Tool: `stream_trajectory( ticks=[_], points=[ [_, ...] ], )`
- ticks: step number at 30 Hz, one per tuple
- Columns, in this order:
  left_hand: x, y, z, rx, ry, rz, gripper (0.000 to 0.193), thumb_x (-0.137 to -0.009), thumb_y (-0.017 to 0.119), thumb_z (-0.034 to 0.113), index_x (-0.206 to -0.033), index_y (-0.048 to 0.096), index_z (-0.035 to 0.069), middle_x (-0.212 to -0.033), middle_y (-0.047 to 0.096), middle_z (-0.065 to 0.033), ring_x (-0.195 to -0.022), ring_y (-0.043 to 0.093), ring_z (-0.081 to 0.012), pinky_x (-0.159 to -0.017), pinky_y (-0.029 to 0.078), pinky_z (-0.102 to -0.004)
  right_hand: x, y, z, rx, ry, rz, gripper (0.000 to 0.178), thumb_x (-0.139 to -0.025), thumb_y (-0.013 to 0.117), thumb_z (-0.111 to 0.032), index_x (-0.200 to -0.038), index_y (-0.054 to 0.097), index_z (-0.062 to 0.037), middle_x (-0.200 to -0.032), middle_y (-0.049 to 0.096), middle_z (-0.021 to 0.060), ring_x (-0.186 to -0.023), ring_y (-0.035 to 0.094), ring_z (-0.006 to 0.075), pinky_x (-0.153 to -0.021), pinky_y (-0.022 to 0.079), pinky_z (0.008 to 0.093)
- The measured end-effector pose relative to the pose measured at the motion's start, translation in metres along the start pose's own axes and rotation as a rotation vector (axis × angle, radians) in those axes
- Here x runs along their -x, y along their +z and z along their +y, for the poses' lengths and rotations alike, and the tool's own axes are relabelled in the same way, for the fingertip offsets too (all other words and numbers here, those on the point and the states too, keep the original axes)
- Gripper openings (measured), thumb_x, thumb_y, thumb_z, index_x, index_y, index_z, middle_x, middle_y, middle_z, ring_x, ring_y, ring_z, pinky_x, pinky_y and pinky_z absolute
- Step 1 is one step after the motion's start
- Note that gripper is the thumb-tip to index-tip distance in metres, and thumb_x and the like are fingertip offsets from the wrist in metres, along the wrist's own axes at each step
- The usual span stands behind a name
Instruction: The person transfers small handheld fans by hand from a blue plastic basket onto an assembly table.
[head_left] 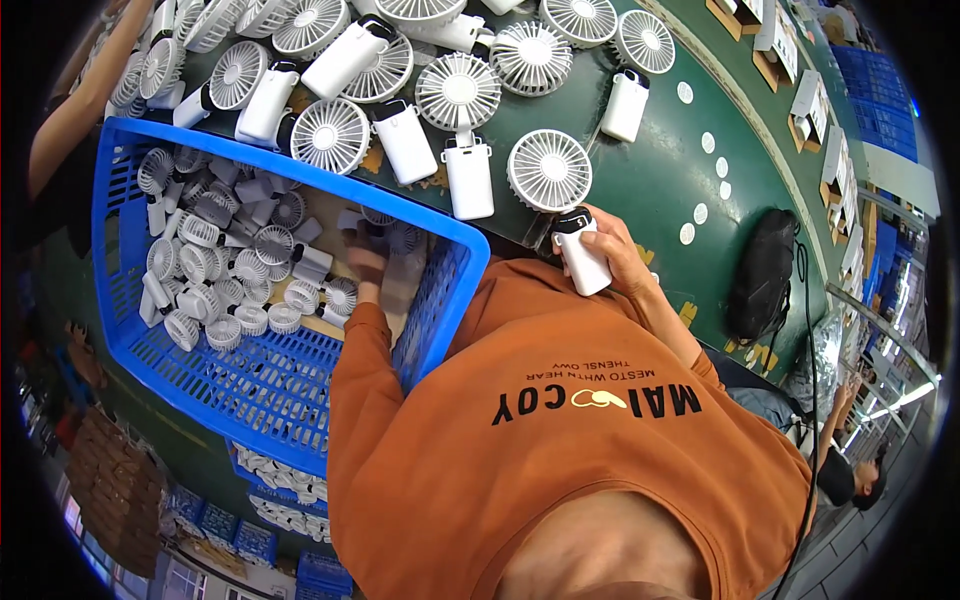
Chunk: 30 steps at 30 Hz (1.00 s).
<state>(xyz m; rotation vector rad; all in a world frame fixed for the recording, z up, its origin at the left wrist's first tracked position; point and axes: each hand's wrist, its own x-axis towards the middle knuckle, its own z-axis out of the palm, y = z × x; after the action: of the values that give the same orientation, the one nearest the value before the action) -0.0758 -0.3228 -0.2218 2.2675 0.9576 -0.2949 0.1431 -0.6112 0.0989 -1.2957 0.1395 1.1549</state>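
- The right hand (pixel 622 262) is closed around the white body of a handheld fan (pixel 565 205); its round grille lies on the green counter (pixel 660 190), just beyond the right-hand corner of the blue basket (pixel 440 300).
- The left hand (pixel 375 262) is lowered into the basket, near its right wall, among loose grey fan parts (pixel 225 270). It is blurred, so whether its fingers are spread or closed on a part cannot be told.
- Finished white fans (pixel 400 90) are laid in rows on the counter beyond the basket's far rim.
- A black bag (pixel 762 275) rests on the counter well to the right of the basket.
- Step judged in hand: one fan is steadied at the counter edge while the basket is searched for a further piece.
- The next move is judged to call for a single part to be singled out from the tangled heap and lifted clear of the basket wall.
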Motion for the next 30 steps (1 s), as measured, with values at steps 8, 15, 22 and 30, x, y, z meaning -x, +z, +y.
stream_trajectory(
  ticks=[8,15,22,30],
  points=[
    [-0.019,-0.027,-0.023,-0.428,0.375,-0.013,0.089,-0.049,0.077,0.022,-0.127,0.034,0.022,-0.135,0.024,-0.0085,-0.120,0.030,-0.0392,-0.091,0.039,-0.0481,-0.001,-0.002,0.002,0.005,0.032,-0.005,0.052,-0.073,0.054,-0.025,-0.115,0.041,0.0036,-0.082,0.058,0.0132,-0.060,0.060,0.0188,-0.053,0.052,0.0279],
    [-0.026,-0.045,0.020,-0.646,-0.043,-0.451,0.098,-0.049,0.078,0.042,-0.131,0.029,0.019,-0.139,0.024,-0.0085,-0.124,0.027,-0.0393,-0.091,0.038,-0.0518,-0.002,-0.004,0.005,0.004,0.012,-0.041,0.043,-0.076,0.052,-0.020,-0.113,0.043,0.0021,-0.086,0.059,0.0127,-0.065,0.060,0.0170,-0.054,0.052,0.0266],
    [0.013,0.045,-0.072,0.426,0.069,-0.397,0.057,-0.065,0.068,0.053,-0.103,0.061,0.011,-0.108,0.059,-0.0107,-0.103,0.055,-0.0206,-0.085,0.044,-0.0341,-0.005,-0.019,0.010,-0.058,0.020,-0.039,0.052,-0.073,0.060,-0.029,-0.113,0.044,0.0004,-0.090,0.060,0.0150,-0.074,0.061,0.0209,-0.064,0.053,0.0327],
    [0.020,0.064,0.010,0.724,0.213,-0.411,0.034,-0.084,0.055,0.032,-0.108,0.058,0.007,-0.100,0.061,-0.0117,-0.089,0.059,-0.0203,-0.080,0.046,-0.0306,-0.025,-0.034,0.007,-0.266,-0.013,-0.309,0.032,-0.084,0.055,-0.014,-0.109,0.041,0.0006,-0.097,0.057,0.0139,-0.085,0.059,0.0180,-0.069,0.052,0.0296]
  ],
)
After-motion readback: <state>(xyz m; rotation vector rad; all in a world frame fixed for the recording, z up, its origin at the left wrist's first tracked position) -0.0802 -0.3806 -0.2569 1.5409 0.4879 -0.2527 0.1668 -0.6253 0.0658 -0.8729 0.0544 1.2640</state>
